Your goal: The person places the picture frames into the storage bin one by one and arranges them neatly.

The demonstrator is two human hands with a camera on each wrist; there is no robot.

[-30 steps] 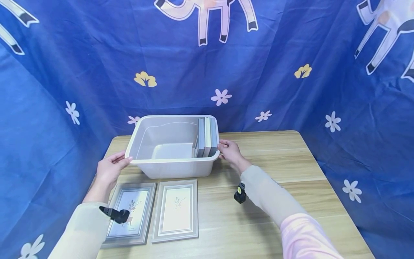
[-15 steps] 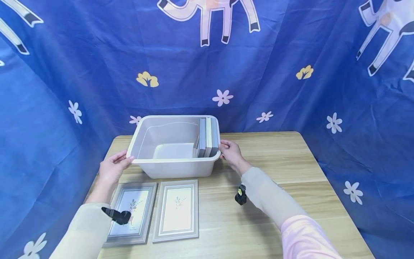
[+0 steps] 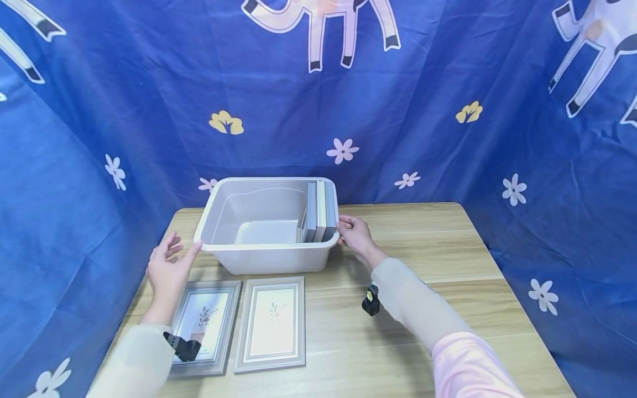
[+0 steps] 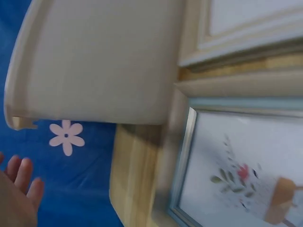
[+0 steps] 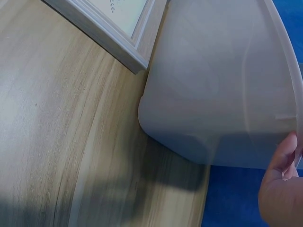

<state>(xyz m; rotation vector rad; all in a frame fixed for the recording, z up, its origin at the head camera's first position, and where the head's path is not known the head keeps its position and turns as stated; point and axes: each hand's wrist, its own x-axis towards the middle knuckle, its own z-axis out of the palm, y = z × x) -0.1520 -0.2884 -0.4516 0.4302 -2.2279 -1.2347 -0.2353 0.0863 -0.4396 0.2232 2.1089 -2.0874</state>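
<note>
A white plastic tub (image 3: pixel 271 258) stands on the wooden table near its back edge. Flat grey and cream pieces (image 3: pixel 317 213) stand on edge inside, against its right wall. My right hand (image 3: pixel 357 236) grips the rim at the tub's right front corner, its thumb (image 5: pixel 284 151) on the outside in the right wrist view. My left hand (image 3: pixel 170 271) is spread beside the left front corner, thumb tip right at the rim, the other fingers (image 4: pixel 24 175) off the tub. Two picture frames lie flat in front: a grey-blue one (image 3: pixel 211 326) partly under my left wrist and a paler one (image 3: pixel 272 326).
The wooden table (image 3: pixel 448 309) extends to the right of the tub and frames. Blue cloth (image 3: pixel 278 127) with flowers and animal figures hangs behind and on both sides, close to the table edges.
My left hand has let go of the tub's rim, its fingers lifting and spreading away. The right hand and the tub have stayed in place.
</note>
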